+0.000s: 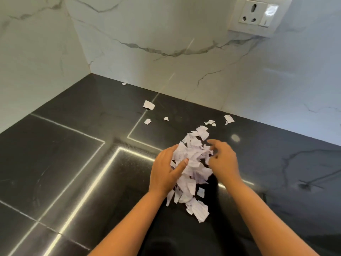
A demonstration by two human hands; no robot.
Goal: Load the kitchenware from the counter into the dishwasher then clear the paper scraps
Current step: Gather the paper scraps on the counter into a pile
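A heap of torn white paper scraps (191, 159) lies on the glossy black counter (73, 163). My left hand (165, 170) cups the heap from the left, its thumb lying across the scraps. My right hand (222, 159) cups it from the right with fingers curled around the paper. More scraps trail toward me from the heap (198, 209). Loose pieces lie farther back: one larger scrap (148, 105), two small ones (147, 121) (166, 118), a few near the wall at right (228, 118), and one in the corner (124, 83). No kitchenware is in view.
White marble walls meet in a corner behind the counter (90, 72). A wall socket with a switch (258, 15) sits at upper right. Bright light strips reflect on the black counter surface.
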